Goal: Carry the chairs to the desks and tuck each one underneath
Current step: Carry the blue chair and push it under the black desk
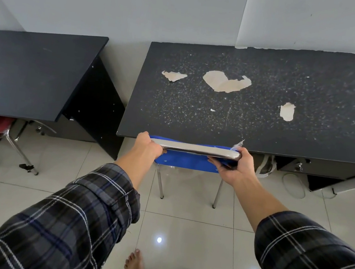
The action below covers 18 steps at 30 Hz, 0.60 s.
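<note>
While blue chair (188,161) sits half under tabletop (251,120) — backrest rail clamped by left hand (148,146), right hand (233,164); grip closed on rail; frame judged light, rigid.

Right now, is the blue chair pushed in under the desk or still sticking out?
Mostly in. The blue chair has its backrest against the desk edge, its seat hidden underneath; only the rear legs stand outside.

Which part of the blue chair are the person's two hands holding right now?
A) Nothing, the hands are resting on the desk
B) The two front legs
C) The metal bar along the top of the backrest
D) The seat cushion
C: the left hand and the right hand each take a grip on one end of the metal top bar of the blue chair, at the front edge of the worn desk.
</note>
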Motion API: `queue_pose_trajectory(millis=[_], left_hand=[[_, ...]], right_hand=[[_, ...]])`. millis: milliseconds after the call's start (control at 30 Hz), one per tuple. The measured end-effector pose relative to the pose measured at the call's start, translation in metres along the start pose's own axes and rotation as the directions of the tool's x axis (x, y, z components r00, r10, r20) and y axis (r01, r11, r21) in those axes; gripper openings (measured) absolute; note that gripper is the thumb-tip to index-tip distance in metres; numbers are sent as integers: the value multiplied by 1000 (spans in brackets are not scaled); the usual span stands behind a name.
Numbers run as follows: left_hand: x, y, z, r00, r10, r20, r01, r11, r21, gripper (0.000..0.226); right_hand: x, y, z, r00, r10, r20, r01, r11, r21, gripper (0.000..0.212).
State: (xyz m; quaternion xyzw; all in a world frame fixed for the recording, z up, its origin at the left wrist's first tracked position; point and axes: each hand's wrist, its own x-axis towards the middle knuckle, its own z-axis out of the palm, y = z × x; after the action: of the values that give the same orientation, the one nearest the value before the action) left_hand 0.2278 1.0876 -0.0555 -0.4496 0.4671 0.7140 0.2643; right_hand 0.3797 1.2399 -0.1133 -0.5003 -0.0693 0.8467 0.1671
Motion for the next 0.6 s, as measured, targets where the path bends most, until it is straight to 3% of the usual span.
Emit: queue_pose_trajectory(millis=[167,267,433,600], left_hand=[[5,0,-4,997,29,75,-35,996,80,46],[5,0,-12,995,84,45,-93,952,290,42],[-4,4,-15,973,227,37,-203,773,601,16],[-27,-2,-8,934,312,171,-323,543,775,6]], right_hand=[[-3,0,-1,998,-12,-54,8,997,-81,37],[-10,-1,-5,996,-10,-87,-8,980,-198,44],[-27,-3,0,982,-114,-150,35,893,-449,35],[-45,-5,1,972,-212,-105,100,768,-633,27]])
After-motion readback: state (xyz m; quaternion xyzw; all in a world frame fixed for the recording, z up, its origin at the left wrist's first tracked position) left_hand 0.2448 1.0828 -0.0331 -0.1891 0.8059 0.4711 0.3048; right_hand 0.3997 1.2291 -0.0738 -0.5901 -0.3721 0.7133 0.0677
